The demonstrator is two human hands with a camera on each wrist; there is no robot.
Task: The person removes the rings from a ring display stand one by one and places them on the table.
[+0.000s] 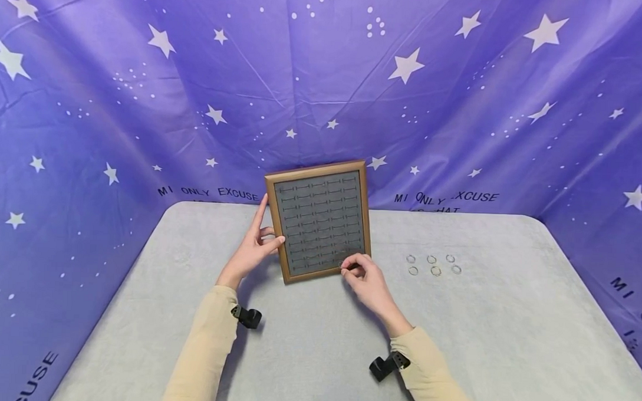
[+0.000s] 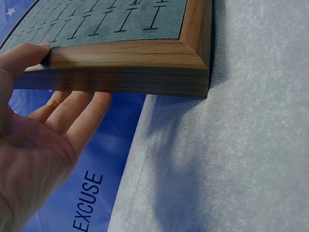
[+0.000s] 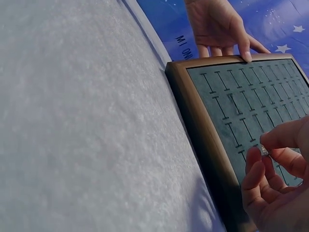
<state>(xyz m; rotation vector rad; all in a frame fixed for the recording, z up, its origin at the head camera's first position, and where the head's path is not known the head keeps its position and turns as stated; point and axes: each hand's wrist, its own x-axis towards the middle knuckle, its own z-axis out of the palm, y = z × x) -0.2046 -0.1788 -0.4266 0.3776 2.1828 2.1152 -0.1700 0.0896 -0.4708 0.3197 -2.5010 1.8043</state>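
A wood-framed ring display tray (image 1: 314,276) stands tilted up on the table, its dark grey pad cut with rows of slits. My left hand (image 1: 252,249) grips its left side, thumb on the front of the frame and some fingers behind, as the left wrist view shows. At the pad's lower right corner, my right hand (image 1: 364,280) pinches a small ring (image 3: 264,150) between thumb and fingertips. In the right wrist view the ring has a sparkling part; the fingers cover most of it. Whether it touches the slits I cannot tell.
Several loose rings (image 1: 436,271) lie in two rows on the grey-covered table (image 1: 508,325), right of the tray. A purple cloth (image 1: 325,77) with white stars hangs behind and at both sides. Each wrist wears a black camera (image 1: 383,368).
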